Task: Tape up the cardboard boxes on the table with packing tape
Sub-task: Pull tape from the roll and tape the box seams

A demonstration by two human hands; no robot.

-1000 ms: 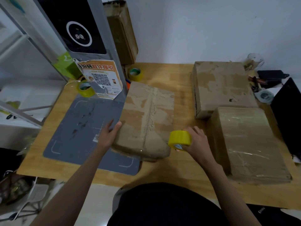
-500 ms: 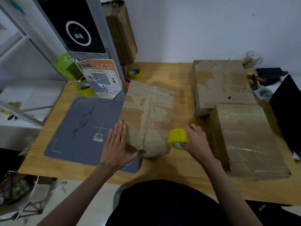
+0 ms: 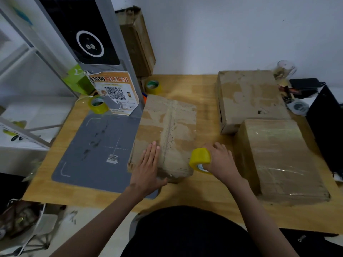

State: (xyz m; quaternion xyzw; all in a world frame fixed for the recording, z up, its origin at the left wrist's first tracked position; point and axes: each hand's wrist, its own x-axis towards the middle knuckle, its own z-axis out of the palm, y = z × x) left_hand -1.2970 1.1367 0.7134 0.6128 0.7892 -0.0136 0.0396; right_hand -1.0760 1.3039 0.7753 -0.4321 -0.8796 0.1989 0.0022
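Head view: mid-step on centre cardboard box (image 3: 167, 134), lying on wooden table (image 3: 196, 193) w/ its left part over grey scanner mat (image 3: 96, 149). Left hand (image 3: 148, 169) flat on box top near front edge, fingers straight & together, thumb over near edge, pressing, gripping nothing. Right hand (image 3: 220, 162) curled round yellow packing tape roll (image 3: 200, 158), held just off box's front right corner; can't tell if a strip is already stuck down, tape too clear to make out.

Judged step: getting set to lay tape along centre seam (image 3: 170, 130), which runs front to back & looks rough, perforated. Next move prob. calls for anchoring tape end on near face, then pulling roll away along seam while left hand keeps flaps down & box steady. Risk: light box sliding on mat, strip wandering off seam.

Containers: all 3 boxes closed, contents not visible. Far right box (image 3: 248, 97) w/ torn patchy surface, no fresh tape evident. Near right box (image 3: 278, 156) glossy, wrapped in clear tape, looks done. 2 spare tape rolls at back: one (image 3: 153, 87) by scanner stand (image 3: 104, 52), one (image 3: 98, 104) at mat's far left corner. Flattened cardboard (image 3: 137, 41) leaning at wall.
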